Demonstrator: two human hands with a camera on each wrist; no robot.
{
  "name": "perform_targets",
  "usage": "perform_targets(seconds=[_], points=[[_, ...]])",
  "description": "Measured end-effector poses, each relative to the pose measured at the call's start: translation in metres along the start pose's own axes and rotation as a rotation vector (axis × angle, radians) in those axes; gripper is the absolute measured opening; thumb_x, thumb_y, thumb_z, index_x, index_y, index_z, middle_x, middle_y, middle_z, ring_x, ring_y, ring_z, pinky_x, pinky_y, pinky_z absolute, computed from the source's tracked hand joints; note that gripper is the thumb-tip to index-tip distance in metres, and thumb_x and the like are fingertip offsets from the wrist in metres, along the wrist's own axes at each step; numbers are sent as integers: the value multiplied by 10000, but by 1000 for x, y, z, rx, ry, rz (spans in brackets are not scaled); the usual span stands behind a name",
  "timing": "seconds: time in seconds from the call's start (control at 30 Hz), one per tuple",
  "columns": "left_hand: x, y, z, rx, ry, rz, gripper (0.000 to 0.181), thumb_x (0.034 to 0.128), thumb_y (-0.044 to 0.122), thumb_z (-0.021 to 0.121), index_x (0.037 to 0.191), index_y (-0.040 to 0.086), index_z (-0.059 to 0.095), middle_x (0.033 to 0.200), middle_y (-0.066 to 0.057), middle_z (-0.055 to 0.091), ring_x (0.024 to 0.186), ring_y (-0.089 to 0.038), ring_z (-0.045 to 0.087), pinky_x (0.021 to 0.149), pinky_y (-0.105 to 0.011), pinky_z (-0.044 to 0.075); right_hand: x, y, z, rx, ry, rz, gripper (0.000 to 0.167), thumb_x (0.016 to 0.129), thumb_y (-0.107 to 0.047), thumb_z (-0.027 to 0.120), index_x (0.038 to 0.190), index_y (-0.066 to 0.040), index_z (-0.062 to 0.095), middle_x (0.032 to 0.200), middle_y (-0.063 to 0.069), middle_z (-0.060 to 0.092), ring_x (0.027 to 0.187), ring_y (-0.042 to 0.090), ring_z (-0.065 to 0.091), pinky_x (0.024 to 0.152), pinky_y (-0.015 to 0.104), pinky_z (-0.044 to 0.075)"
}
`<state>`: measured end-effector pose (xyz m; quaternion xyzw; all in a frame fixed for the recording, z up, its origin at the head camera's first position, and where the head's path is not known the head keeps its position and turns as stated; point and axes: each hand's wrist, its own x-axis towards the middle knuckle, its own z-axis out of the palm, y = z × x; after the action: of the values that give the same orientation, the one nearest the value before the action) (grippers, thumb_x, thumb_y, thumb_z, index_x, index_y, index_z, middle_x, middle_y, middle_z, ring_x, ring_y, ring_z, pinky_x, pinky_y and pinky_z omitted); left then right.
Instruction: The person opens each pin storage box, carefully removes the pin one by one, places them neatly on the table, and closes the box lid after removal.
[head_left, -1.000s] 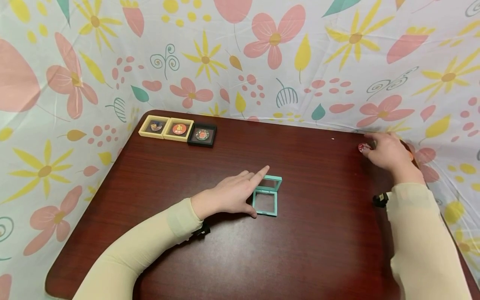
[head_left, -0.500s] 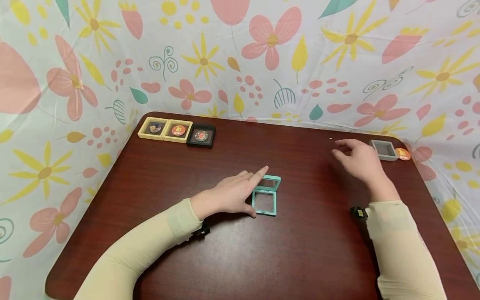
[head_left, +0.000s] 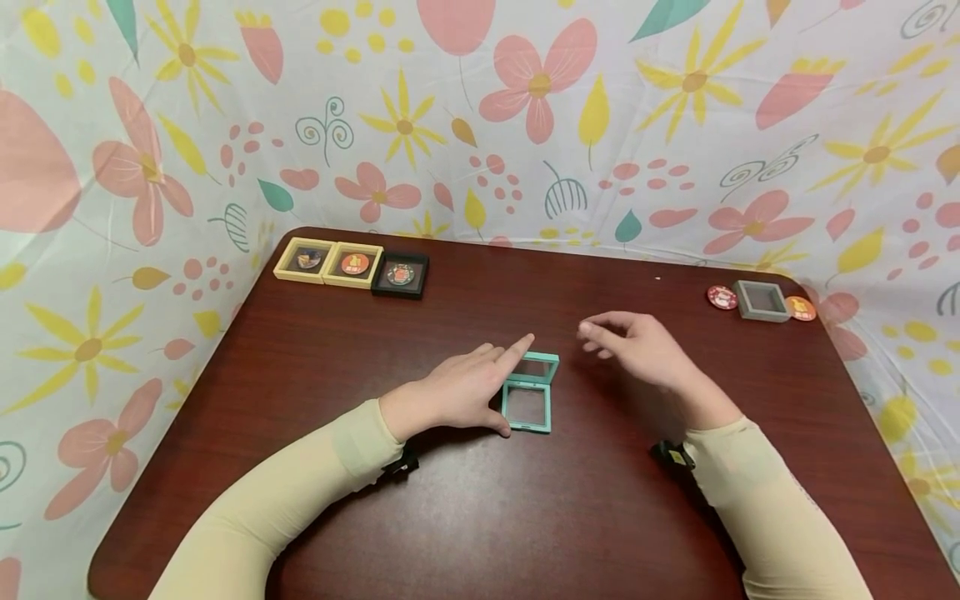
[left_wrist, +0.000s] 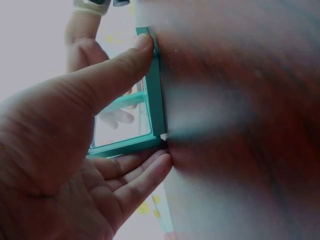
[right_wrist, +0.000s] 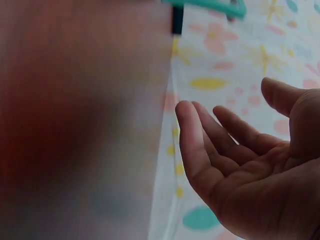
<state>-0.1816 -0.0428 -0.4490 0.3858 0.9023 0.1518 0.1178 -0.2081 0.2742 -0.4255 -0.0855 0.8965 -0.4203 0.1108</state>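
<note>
A small teal hinged display case [head_left: 527, 405] with clear panes lies unfolded on the table, its lid [head_left: 537, 367] standing up at the back. My left hand [head_left: 461, 387] grips it from the left side. The left wrist view shows the thumb [left_wrist: 120, 70] on the front edge of the base and the fingers [left_wrist: 142, 185] behind the upright lid. My right hand [head_left: 641, 348] is in the air to the right of the case, fingers loosely bent, holding nothing. In the right wrist view the fingers [right_wrist: 200, 145] and thumb are apart, with a teal edge at the top.
Two cream cases [head_left: 304, 260] and a black case [head_left: 400, 275], each with a round badge, stand in a row at the back left. At the back right are a red badge [head_left: 722, 297], a grey case [head_left: 762, 301] and an orange badge [head_left: 801, 308].
My right hand has left the red badge beside the grey case and moved left and nearer, towards the teal case. My left hand and the teal case have stayed in place.
</note>
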Motion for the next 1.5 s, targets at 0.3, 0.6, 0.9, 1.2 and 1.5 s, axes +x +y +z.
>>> perform_targets(seconds=[0.3,0.6,0.9,1.2,1.5], points=[[1,0,1,2,3,3,1420,794,574,996,1804,151,92,1485,-96,642,1371,-256,561,1009,-420,579,-3,-5,28,92,-161,22,534,1102,-449,712,1396,-6,748,1108,127,830,989,269,807,918,444,644],[0,1,0,-2,13,7,1414,787,554,1009,1802,151,111,1454,-85,653,1332,-255,576,999,-416,581,-5,-10,36,43,-181,21,509,1100,-484,701,1367,-59,782,1096,86,816,962,237,799,946,480,621],[-3,0,0,-8,20,30,1415,800,535,1005,1806,152,86,1500,-81,634,1300,-242,579,950,-405,594,-6,-12,37,40,-208,24,512,1094,-491,705,1365,-66,790,1104,68,815,993,225,806,1003,521,594],[-3,-1,0,11,35,44,1452,796,543,1006,1808,167,35,1419,-63,660,1253,-227,578,934,-394,588,-6,-11,36,36,-236,9,477,1080,-494,723,1348,-110,813,1218,54,817,1027,210,808,1058,529,557],[-2,-1,0,19,42,56,1441,797,538,1006,1805,136,57,1334,-51,676,1212,-213,585,907,-384,589,-8,-10,34,-49,-300,-110,414,1037,-477,784,1343,-203,828,1115,-56,829,1077,172,721,913,349,557]])
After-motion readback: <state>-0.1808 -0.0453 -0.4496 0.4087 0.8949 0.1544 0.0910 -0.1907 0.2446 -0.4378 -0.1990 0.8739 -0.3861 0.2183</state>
